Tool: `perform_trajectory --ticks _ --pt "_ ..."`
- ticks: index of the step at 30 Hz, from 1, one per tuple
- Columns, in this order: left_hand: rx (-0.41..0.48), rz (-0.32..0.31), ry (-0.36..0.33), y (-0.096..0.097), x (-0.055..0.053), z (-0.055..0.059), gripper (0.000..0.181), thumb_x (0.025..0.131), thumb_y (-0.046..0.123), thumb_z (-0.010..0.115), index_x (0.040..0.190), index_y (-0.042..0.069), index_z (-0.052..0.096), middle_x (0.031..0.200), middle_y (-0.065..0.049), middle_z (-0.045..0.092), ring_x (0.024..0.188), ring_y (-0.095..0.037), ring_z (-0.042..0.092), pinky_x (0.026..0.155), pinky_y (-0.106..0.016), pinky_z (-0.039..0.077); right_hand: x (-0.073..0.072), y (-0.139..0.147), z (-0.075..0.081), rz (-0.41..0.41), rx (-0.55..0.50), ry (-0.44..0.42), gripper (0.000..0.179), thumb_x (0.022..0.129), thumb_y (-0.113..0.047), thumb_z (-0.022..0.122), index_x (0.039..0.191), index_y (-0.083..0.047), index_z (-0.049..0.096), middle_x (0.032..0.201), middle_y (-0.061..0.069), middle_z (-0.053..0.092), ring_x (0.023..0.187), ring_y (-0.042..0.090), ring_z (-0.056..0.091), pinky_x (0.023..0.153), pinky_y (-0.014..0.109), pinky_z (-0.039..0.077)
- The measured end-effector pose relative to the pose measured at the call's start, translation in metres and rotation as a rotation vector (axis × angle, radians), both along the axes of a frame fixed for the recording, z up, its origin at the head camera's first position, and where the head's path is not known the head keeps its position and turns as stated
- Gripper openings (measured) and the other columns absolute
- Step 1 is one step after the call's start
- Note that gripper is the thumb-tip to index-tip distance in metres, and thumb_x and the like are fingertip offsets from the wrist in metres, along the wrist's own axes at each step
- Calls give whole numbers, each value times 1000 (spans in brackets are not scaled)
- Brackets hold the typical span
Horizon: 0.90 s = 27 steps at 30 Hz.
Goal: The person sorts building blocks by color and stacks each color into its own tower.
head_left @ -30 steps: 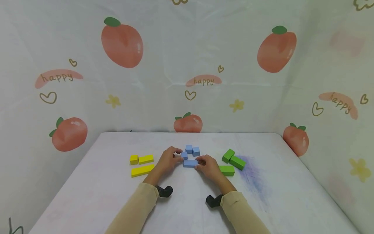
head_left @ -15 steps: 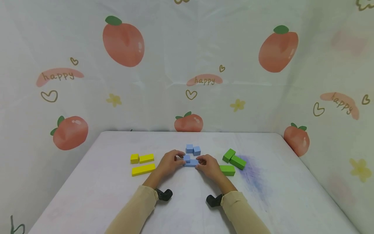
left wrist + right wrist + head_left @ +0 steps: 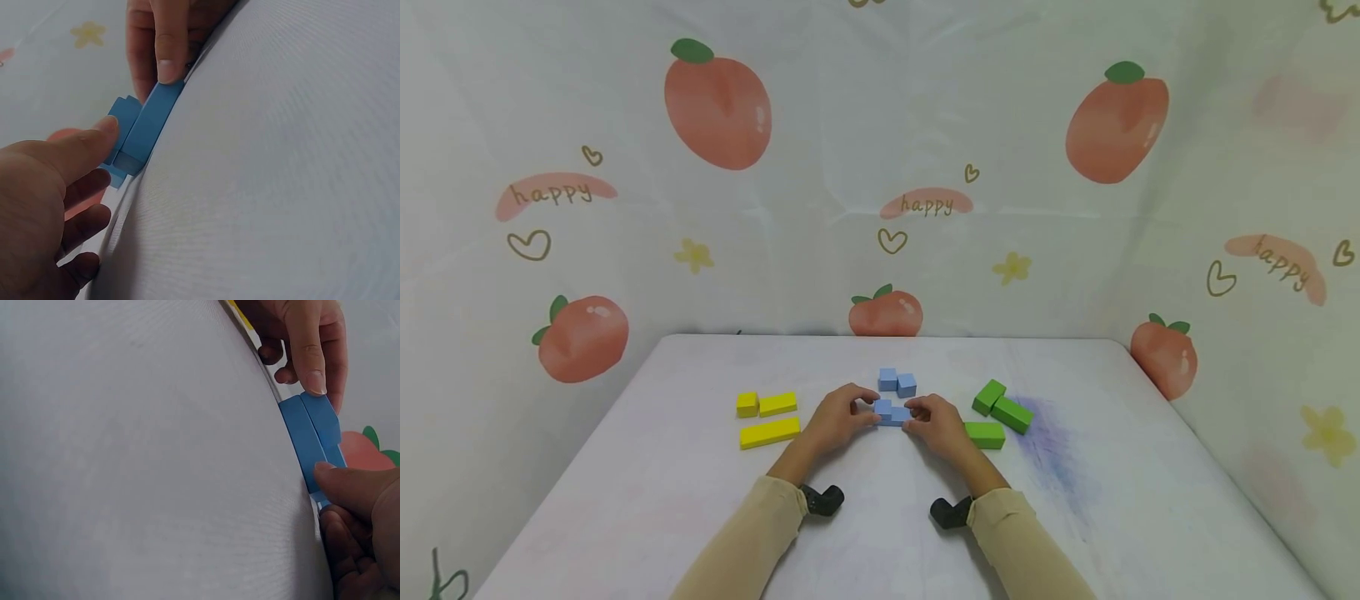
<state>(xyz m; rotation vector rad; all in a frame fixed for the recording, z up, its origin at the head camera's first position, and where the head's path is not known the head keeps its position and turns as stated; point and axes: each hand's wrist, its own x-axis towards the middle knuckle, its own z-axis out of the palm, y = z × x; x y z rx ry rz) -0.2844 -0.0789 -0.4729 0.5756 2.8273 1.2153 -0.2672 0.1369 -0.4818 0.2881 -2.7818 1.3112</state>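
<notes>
Plainly, left hand (image 3: 837, 417) pinches a blue cube (image 3: 883, 408), right hand (image 3: 940, 423) a partly hidden bar (image 3: 151, 126).

- Long blue block (image 3: 304, 440): plain, smooth, straight-edged. Lies flat on white table (image 3: 880, 525), long side toward the person. Right hand (image 3: 938, 422) holds its right end, thumb on near face.
- Small blue block (image 3: 882, 408): cube-like, about the same blue, shorter. On top of long one, at left end; right part uncovered. Left hand (image 3: 838, 417) pinches it, thumb at front.
</notes>
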Motion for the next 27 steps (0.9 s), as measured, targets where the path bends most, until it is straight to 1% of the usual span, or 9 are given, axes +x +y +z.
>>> perform_trajectory --ticks 8,18,22,27 --pt "8 -9 1 0 0 -1 36 87 25 75 121 18 67 107 4 62 85 -16 51 74 -29 46 0 1 0 -1 -5 -3 27 85 -7 74 111 -4 69 92 2 59 85 18 56 78 34 50" --pt "13 1 -11 0 0 4 42 85 28 77 124 18 65 113 2 61 87 -16 51 76 -30 46 0 1 1 4 2 -5 27 85 -7 74 112 -5 69 93 2 59 86 17 55 78 34 49" --pt "32 22 -27 -1 -2 5 42 85 29 77 125 20 65 114 4 61 88 -16 52 78 -28 47 0 1 0 4 7 -12 28 85 -7 74 112 -5 69 92 2 58 85 17 54 77 34 49" --pt "78 62 -34 -2 -7 8 41 86 28 76 124 20 65 115 1 61 87 -18 53 77 -29 49 -1 0 0 -6 5 -29 28 86 -8 74 114 -6 68 93 2 58 86 18 55 79 34 49"
